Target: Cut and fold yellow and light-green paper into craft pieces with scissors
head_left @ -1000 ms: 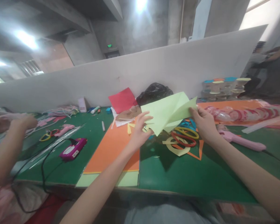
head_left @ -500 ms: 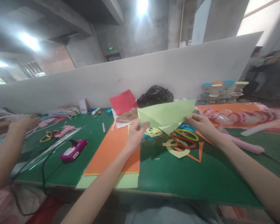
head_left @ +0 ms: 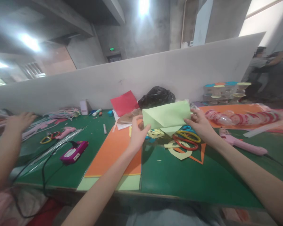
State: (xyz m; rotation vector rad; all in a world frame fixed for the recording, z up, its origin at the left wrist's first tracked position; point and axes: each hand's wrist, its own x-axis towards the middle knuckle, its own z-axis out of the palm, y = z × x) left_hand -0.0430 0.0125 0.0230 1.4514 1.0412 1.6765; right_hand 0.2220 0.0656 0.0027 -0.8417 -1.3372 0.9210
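Observation:
I hold a folded light green paper sheet (head_left: 167, 116) up above the green table (head_left: 193, 179). My left hand (head_left: 137, 135) pinches its lower left corner with thumb and fingers closed on it. My right hand (head_left: 199, 125) grips its right edge. Under the sheet lie paper scraps and rings (head_left: 185, 140) in yellow, red and blue. An orange paper sheet (head_left: 113, 150) lies flat below my left forearm, on top of a light green sheet.
A pink glue gun (head_left: 241, 143) lies right; a magenta device (head_left: 73, 152) with a black cord lies left. Red paper (head_left: 124, 102), a black bag (head_left: 156, 95) and stacked cups (head_left: 223, 90) line the white partition. Another person's arm (head_left: 7, 144) reaches in at left; someone stands far right.
The green sheet went from loosely open and tilted to folded into a narrower, flatter shape. My hands have drawn closer together on it. The other person's hand at left shifted slightly.

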